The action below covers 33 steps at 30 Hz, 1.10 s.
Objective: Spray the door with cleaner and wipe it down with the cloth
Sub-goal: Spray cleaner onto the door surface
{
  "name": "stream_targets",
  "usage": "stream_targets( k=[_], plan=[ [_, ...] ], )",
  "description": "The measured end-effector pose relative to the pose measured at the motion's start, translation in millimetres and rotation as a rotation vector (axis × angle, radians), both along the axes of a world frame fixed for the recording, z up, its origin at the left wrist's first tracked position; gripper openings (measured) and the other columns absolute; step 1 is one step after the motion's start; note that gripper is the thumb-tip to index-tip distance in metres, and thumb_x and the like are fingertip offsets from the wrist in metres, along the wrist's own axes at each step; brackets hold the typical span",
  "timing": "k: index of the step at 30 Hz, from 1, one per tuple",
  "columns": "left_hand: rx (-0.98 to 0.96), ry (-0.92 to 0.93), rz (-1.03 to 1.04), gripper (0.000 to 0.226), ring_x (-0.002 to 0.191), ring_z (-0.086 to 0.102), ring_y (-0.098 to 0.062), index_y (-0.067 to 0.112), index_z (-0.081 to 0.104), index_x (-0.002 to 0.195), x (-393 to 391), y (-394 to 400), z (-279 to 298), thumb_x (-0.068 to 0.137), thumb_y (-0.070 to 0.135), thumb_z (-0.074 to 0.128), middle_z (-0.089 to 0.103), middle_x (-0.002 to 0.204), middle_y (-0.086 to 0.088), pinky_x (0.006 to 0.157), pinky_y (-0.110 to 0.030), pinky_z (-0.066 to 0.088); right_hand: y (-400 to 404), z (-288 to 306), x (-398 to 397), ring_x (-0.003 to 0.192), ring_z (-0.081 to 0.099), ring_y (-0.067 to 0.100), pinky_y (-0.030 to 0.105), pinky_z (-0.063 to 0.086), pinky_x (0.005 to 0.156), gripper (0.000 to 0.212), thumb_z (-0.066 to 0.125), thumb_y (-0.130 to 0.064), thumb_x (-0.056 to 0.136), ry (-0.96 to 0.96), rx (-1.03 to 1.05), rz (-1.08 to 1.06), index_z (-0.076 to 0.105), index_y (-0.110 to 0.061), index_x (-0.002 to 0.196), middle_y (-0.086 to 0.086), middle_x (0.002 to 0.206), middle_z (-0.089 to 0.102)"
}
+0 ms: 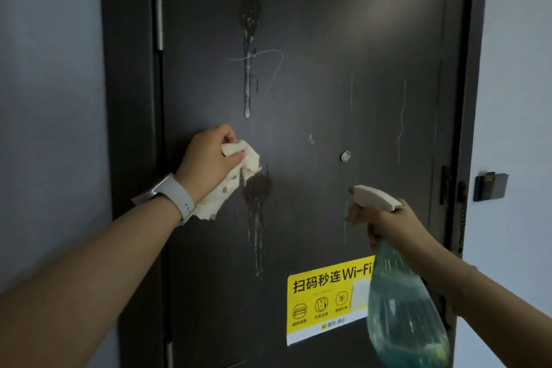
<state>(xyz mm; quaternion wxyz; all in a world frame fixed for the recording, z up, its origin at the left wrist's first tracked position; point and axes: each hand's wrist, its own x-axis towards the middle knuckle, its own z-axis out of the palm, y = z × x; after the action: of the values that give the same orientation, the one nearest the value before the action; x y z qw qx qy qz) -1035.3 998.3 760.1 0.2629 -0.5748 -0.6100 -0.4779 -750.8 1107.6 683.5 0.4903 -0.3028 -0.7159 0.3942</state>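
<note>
Against the dark door (313, 39), the left hand (209, 164) is clutching a bunched pale cloth (236, 176), its fingers wrapped tight round the upper folds while the rest is hanging down past the wrist, where a white watch (173, 194) is sitting. The cloth is lying close to the panel, though whether it is actually pressing on it is hard to tell from this angle. Just beside it a foamy spray patch (256, 191) is running down in thin streaks, and a second patch (250, 15) is dripping higher up. The right hand (388, 224) is gripping the neck of a spray bottle (403, 308) of greenish liquid, its white nozzle (373, 196) pointing at the door, near the peephole (345, 156). A yellow Wi-Fi sticker (325, 299) is showing partly behind the bottle.
</note>
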Motion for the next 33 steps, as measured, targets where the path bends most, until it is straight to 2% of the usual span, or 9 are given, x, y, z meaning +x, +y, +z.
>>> stream_targets(
  k=[2, 5, 9, 16, 21, 26, 28, 29, 33],
  plan=[
    [-0.007, 0.053, -0.053, 0.018, 0.071, 0.054, -0.012, 0.009, 0.057, 0.087, 27.0, 16.1, 9.6, 0.083, 0.014, 0.074, 0.057, 0.077, 0.004, 0.059, -0.014, 0.039, 22.8, 3.2, 13.8, 0.037, 0.043, 0.02, 0.024, 0.038, 0.042, 0.015, 0.062, 0.0, 0.084, -0.004, 0.026, -0.011, 0.073, -0.009, 0.087, 0.004, 0.053, 0.064],
    [0.001, 0.085, -0.09, 0.026, 0.078, 0.055, -0.009, 0.011, 0.055, 0.102, 58.6, 52.2, 22.7, 0.084, 0.014, 0.073, 0.053, 0.082, 0.011, 0.067, -0.02, 0.042, 60.8, 0.8, 26.6, 0.036, 0.045, 0.023, 0.03, 0.039, 0.045, 0.011, 0.069, -0.013, 0.081, -0.014, 0.051, -0.024, 0.072, -0.003, 0.08, 0.028, 0.066, 0.064],
    [-0.004, 0.096, -0.057, 0.032, 0.085, 0.058, -0.016, 0.011, 0.055, 0.114, 80.6, 107.9, 33.7, 0.086, 0.012, 0.07, 0.056, 0.091, 0.001, 0.077, -0.028, 0.047, 109.2, -7.8, 34.8, 0.032, 0.043, 0.019, 0.026, 0.036, 0.043, 0.009, 0.067, -0.008, 0.083, -0.048, -0.002, -0.019, 0.069, 0.0, 0.08, 0.006, 0.052, 0.059],
    [-0.047, 0.155, 0.082, 0.019, 0.094, 0.06, -0.021, 0.009, 0.062, 0.101, 81.0, 161.7, 41.1, 0.085, 0.013, 0.07, 0.062, 0.101, -0.004, 0.081, -0.032, 0.047, 164.1, -20.3, 31.4, 0.05, 0.042, 0.019, 0.027, 0.035, 0.045, 0.013, 0.06, -0.006, 0.079, -0.165, -0.072, 0.029, 0.064, 0.006, 0.081, 0.01, 0.06, 0.049],
    [-0.045, 0.14, 0.14, 0.018, 0.092, 0.059, -0.024, 0.006, 0.063, 0.098, 78.9, 174.9, 43.7, 0.084, 0.012, 0.071, 0.061, 0.103, -0.009, 0.081, -0.035, 0.048, 179.4, -17.1, 41.2, 0.039, 0.042, 0.013, 0.025, 0.036, 0.045, 0.018, 0.066, -0.012, 0.081, -0.055, -0.049, 0.033, 0.066, 0.006, 0.082, 0.003, 0.05, 0.05],
    [-0.113, 0.088, 0.16, 0.018, 0.09, 0.06, -0.023, 0.006, 0.063, 0.096, 77.7, 177.1, 55.4, 0.083, 0.013, 0.073, 0.063, 0.099, -0.008, 0.076, -0.033, 0.047, 184.4, 31.1, 44.7, 0.038, 0.048, 0.011, 0.022, 0.037, 0.039, 0.043, 0.064, -0.024, 0.065, 0.004, 0.042, 0.002, 0.066, 0.009, 0.092, 0.022, 0.072, 0.064],
    [-0.136, 0.075, 0.178, 0.018, 0.092, 0.061, -0.026, 0.006, 0.063, 0.095, 79.9, 178.6, 56.6, 0.083, 0.014, 0.074, 0.064, 0.098, -0.009, 0.078, -0.036, 0.048, 184.2, 64.1, 44.7, 0.036, 0.05, 0.006, 0.019, 0.037, 0.036, 0.034, 0.069, -0.014, 0.078, 0.04, 0.074, -0.005, 0.066, 0.004, 0.107, 0.015, 0.072, 0.066],
    [-0.134, 0.075, 0.183, 0.018, 0.092, 0.061, -0.027, 0.007, 0.062, 0.095, 80.4, 179.1, 56.0, 0.083, 0.014, 0.073, 0.064, 0.097, -0.009, 0.076, -0.035, 0.047, 181.2, 85.7, 45.5, 0.035, 0.05, 0.004, 0.018, 0.037, 0.035, 0.027, 0.064, -0.004, 0.084, 0.066, 0.105, 0.011, 0.066, 0.0, 0.11, 0.012, 0.073, 0.066],
    [-0.054, 0.093, 0.149, 0.018, 0.09, 0.059, -0.026, 0.008, 0.062, 0.092, 75.7, 182.3, 47.6, 0.081, 0.013, 0.075, 0.062, 0.098, -0.009, 0.075, -0.034, 0.044, 167.2, 173.1, 43.6, 0.037, 0.049, 0.013, 0.017, 0.037, 0.032, 0.046, 0.045, 0.015, 0.078, 0.138, 0.223, 0.041, 0.066, -0.007, 0.113, 0.013, 0.074, 0.066]
  ],
)
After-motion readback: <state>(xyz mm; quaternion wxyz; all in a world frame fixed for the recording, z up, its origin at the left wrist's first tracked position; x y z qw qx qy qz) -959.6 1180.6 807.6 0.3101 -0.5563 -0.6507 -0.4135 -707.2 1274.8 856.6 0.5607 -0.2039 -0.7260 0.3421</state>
